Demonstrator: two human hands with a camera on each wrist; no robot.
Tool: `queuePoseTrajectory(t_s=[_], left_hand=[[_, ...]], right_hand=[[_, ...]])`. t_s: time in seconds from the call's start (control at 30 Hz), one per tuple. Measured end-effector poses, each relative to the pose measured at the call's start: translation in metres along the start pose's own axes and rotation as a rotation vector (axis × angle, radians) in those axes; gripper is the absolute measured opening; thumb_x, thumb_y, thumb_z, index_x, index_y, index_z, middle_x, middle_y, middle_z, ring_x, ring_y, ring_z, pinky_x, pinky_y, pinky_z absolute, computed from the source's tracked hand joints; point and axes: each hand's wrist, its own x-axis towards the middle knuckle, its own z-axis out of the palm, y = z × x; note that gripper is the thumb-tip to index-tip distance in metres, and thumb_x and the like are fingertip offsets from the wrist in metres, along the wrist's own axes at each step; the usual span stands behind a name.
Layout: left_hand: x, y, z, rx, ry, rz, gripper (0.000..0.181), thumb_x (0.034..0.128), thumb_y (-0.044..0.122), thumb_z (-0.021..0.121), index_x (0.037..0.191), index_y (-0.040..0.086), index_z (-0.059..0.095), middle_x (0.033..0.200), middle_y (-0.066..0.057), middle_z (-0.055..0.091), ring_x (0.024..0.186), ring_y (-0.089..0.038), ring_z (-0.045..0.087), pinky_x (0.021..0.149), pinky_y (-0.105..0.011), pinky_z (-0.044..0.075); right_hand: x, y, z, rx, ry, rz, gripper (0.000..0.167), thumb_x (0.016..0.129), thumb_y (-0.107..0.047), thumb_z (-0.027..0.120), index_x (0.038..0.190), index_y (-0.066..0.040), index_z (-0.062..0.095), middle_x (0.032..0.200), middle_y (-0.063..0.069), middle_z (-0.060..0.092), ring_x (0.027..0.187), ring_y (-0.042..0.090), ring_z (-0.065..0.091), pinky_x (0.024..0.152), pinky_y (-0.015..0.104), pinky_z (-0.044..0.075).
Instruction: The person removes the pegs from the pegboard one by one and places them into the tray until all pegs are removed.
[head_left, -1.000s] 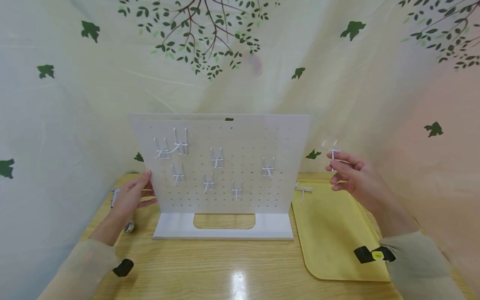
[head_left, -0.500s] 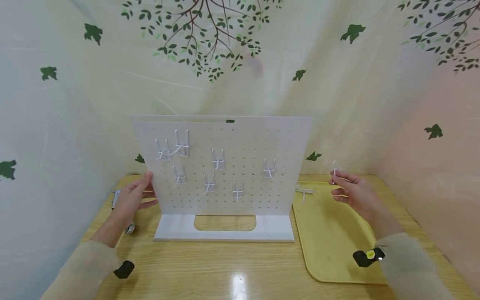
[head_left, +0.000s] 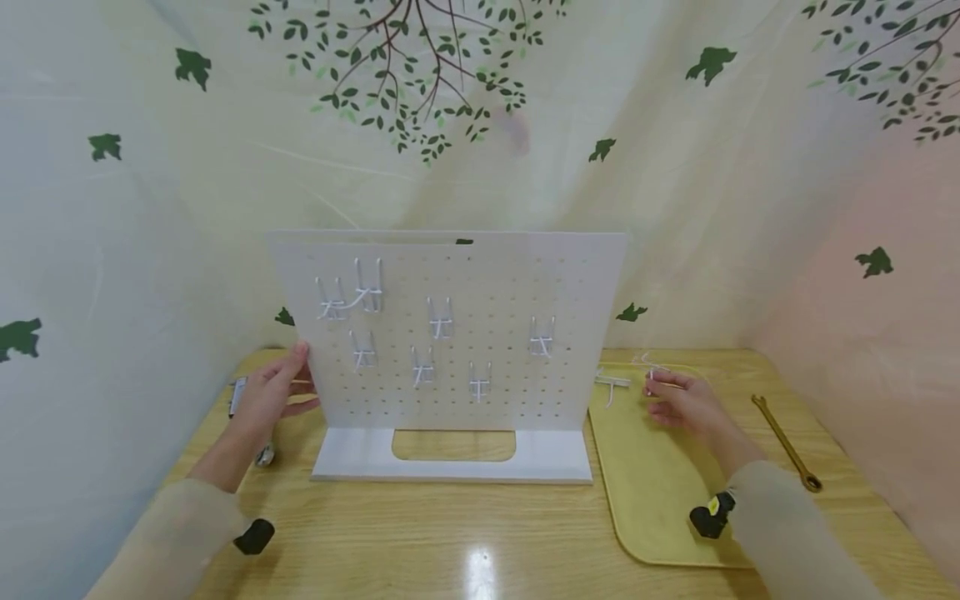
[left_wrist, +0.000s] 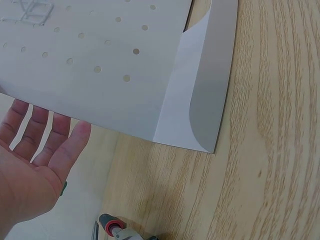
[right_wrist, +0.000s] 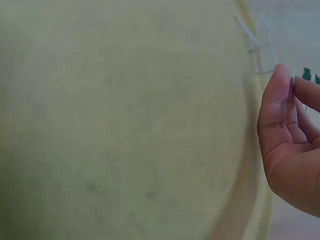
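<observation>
A white pegboard (head_left: 495, 279) stands upright on its white base (head_left: 352, 458), with several white wire hooks set in it. At its left edge my left hand (head_left: 262, 400) grips the board, thumb at the edge and fingers reaching behind; the left wrist view shows this hand (left_wrist: 37, 160) close up. Over the far end of the yellow tray (head_left: 652, 517), my right hand (head_left: 690, 408) pinches a white pegboard hook (right_wrist: 293, 77) between thumb and forefinger. Another white hook (head_left: 612, 382) lies in the tray's far left corner, near that hand.
Right of the tray a gold-coloured wrench (head_left: 787, 442) lies on the wooden table (head_left: 405, 533). Behind the left hand are a small metallic item (head_left: 264, 455) and a tool with a dark and red end (left_wrist: 112, 225). A leaf-printed curtain (head_left: 465, 183) hangs behind.
My right hand has come down and left, bringing the pinched hook low over the tray's far end. The wrench has come into view. My left hand stays on the board's edge.
</observation>
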Motion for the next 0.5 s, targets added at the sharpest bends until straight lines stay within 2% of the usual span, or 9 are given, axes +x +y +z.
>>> queuePoseTrajectory(t_s=[0.07,0.13,0.5], left_hand=[[0.0001,-0.0004,0.0003,-0.003,0.002,-0.002,0.077,0.0992,0.065,0.044,0.125,-0.005,0.06,0.111,-0.008,0.062,0.101,-0.021,0.062,0.084,-0.036,0.061],[0.0003,-0.001,0.0007,-0.008,0.001,-0.004,0.076,0.0991,0.065,0.045,0.124,-0.005,0.061,0.111,-0.008,0.062,0.1,-0.02,0.062,0.085,-0.037,0.061],[0.0013,-0.0017,0.0015,0.005,0.025,-0.014,0.079,0.0981,0.067,0.044,0.127,-0.005,0.059,0.119,-0.016,0.059,0.099,-0.019,0.062,0.083,-0.035,0.061]], right_hand=[[0.0036,0.0038,0.0011,-0.017,0.015,0.031,0.05,0.102,-0.018,0.064,0.141,0.006,0.044,0.091,-0.005,0.072,0.072,0.011,0.07,0.067,0.028,0.062],[0.0056,0.0062,0.0015,-0.028,0.026,0.047,0.055,0.103,-0.017,0.063,0.145,0.008,0.039,0.091,-0.006,0.072,0.072,0.012,0.07,0.067,0.028,0.062],[0.0091,0.0097,0.0017,-0.06,-0.002,0.05,0.053,0.104,-0.011,0.06,0.144,0.014,0.035,0.089,-0.005,0.071,0.074,0.01,0.072,0.068,0.026,0.062]])
